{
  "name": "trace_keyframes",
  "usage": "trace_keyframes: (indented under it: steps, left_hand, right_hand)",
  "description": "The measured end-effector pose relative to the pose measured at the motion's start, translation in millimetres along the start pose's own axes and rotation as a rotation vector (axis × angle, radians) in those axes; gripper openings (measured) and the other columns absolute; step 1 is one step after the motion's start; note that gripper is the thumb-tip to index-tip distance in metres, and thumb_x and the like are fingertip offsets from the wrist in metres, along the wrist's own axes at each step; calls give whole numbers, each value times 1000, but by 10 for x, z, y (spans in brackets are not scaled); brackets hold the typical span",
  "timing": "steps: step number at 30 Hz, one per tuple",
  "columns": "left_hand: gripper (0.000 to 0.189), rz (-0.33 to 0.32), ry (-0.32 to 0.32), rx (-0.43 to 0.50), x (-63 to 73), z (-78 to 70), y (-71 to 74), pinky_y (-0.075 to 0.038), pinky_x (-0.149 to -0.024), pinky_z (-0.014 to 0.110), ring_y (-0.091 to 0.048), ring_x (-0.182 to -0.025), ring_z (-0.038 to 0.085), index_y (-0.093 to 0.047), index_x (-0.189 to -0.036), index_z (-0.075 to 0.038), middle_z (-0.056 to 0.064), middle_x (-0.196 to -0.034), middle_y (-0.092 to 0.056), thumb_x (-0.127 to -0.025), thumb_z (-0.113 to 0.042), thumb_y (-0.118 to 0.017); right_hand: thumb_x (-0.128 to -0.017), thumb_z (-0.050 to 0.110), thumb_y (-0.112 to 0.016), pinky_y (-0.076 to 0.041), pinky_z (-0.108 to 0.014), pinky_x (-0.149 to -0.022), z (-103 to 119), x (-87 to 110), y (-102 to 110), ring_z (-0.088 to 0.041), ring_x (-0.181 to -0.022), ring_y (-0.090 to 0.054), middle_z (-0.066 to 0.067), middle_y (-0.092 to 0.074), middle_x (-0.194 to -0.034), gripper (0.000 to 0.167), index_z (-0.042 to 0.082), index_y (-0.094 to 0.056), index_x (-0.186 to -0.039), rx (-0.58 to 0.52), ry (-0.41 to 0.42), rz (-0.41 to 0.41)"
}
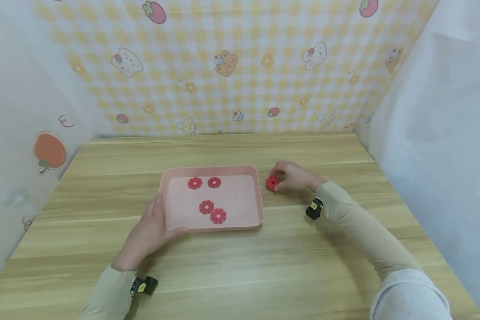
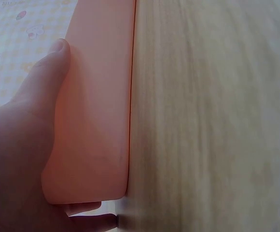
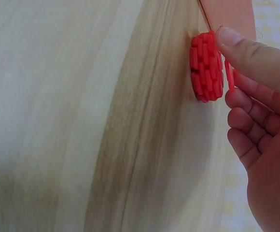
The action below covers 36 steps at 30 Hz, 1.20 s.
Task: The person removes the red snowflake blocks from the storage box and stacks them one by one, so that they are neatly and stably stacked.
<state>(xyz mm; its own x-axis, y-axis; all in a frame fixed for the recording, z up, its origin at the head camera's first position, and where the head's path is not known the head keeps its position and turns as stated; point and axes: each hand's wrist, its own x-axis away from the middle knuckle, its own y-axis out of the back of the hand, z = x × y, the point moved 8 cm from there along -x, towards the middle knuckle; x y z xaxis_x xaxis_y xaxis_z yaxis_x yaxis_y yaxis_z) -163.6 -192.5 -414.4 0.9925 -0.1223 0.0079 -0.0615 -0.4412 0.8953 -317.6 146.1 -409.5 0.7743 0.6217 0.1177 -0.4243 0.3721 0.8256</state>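
Note:
A shallow pink tray lies on the table with several red notched snowflake discs flat inside. My left hand grips its near left corner; in the left wrist view the thumb lies at the rim, with fingers round the end wall. Just right of the tray, my right hand pinches one red notched disc between thumb and fingers. That disc stands slightly apart from a stack of like discs on the table, right by the fingertips. In the head view the hand partly covers the stack.
The wooden table reaches back to a yellow checked cloth with cartoon prints. Pale sheets hang at the left and right sides. Each wrist wears a small black camera.

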Motion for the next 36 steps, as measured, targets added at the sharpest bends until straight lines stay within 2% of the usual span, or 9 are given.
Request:
trace_keyframes:
  steps: [13,23,29,36]
  left_hand:
    - [128,-3,-11,-5,2,-12,4,-47,-91,60,-42,-124,50,-2,-148,11,35,-146,-24,-72,-67,-69]
    - [128,10,4,-4,13,-8,3,-47,-92,60,-41,-125,50,-2,-148,12,35,-147,-22,-72,-66,-69]
    - [127,5,1,4,2,5,-4,-47,-92,60,-41,-125,49,-3,-148,11,34,-147,-23,-72,-66,-70]
    - [127,7,6,17,-8,30,-23,-47,-93,59,-43,-125,47,-3,-149,8,33,-147,-23,-71,-65,-71]
  right_hand:
    - [-74,16,-82,-48,-40,-95,-22,13,-18,-23,-103,-57,-7,-59,-107,41,3,-64,-109,13,-4,14]
    - [-74,17,-82,-47,-40,-96,-35,25,-33,-23,-104,-56,-7,-58,-108,41,4,-64,-109,14,-8,21]
    - [-75,15,-81,-47,-43,-96,-22,48,32,-26,-106,-57,-9,-60,-110,42,3,-62,-111,-29,-10,-15]
    - [-79,14,-77,-49,-41,-92,56,-1,106,-25,-101,-58,-9,-63,-106,34,3,-65,-108,-27,5,-37]
